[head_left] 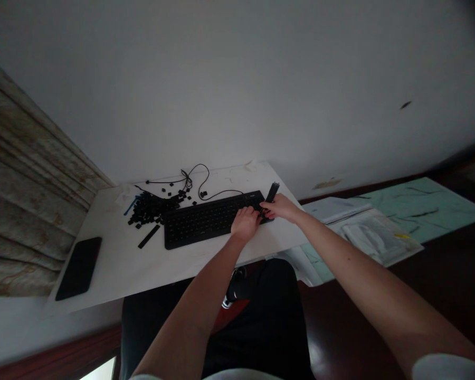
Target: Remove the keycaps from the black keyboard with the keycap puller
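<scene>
A black keyboard (200,220) lies slightly slanted on the white table. My left hand (246,224) rests on its right part, fingers laid out over the keys. Just to the right, my right hand (277,207) is closed around a black stick-shaped tool (273,192) whose upper end sticks up above the fingers. The tool's lower end meets the keyboard's right end near my left fingertips; exactly what it touches there is too small to tell. Loose black keycaps (148,207) are heaped beside the keyboard's left end, with several scattered behind it.
A long black strip (149,236) and a blue stick (131,205) lie by the keycaps. The keyboard's cable (208,177) loops behind it. A black phone-like slab (79,268) sits at the table's left edge. Right of the table, packaged items (364,232) lie on a green marbled surface (431,203).
</scene>
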{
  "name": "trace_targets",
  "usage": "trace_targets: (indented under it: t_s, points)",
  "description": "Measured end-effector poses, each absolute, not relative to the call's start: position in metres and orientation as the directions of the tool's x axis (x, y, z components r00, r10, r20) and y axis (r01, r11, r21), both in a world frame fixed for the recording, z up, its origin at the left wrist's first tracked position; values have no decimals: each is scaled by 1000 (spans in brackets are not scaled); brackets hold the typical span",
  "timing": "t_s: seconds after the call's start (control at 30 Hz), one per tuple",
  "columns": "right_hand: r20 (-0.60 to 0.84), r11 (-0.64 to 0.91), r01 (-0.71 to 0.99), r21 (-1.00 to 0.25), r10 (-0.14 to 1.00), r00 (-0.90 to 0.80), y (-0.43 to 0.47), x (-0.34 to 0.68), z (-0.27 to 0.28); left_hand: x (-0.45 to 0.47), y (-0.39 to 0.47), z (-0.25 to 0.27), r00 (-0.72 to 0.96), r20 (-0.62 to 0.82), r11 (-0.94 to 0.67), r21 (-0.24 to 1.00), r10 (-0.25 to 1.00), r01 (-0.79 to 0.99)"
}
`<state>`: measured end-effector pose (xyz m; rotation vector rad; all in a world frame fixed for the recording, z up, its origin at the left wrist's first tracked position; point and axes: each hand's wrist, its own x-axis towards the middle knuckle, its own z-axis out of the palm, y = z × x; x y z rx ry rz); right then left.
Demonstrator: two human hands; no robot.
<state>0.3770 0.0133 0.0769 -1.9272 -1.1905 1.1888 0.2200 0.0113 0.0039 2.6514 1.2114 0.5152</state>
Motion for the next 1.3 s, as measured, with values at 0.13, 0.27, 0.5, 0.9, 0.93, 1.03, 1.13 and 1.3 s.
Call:
trace_targets:
  t_s: [0.13, 0.27, 0.5, 0.9, 0.93, 1.03, 1.13, 1.3]
  points:
    - [-356, -416, 435, -799, 909, 217, 14, 379, 75, 218, 10, 4, 598, 268, -655, 306, 756, 691]
    - [-365, -402, 430, -808, 915, 171, 16, 377, 74, 217, 9, 6, 604, 253, -655, 300, 756, 694]
    - [-329, -329, 434, -839, 941, 79, 16, 378, 71, 218, 7, 10, 609, 222, -647, 319, 761, 693]
    - [-382, -370, 394, -841, 923, 51, 19, 377, 74, 218, 9, 11, 620, 212, -654, 299, 756, 695]
    - [-375, -366, 398, -841, 925, 59, 19, 377, 73, 218, 9, 10, 619, 212, -653, 295, 756, 697]
    - [-314, -314, 435, -844, 947, 74, 15, 378, 67, 219, 10, 8, 620, 207, -653, 283, 757, 703]
    - [-227, -224, 522, -823, 972, 60, 10, 379, 64, 219, 10, 7, 622, 201, -653, 265, 757, 710]
    - [-161, -172, 582, -795, 984, 71, 4, 379, 62, 221, 11, 6, 616, 190, -644, 252, 765, 722]
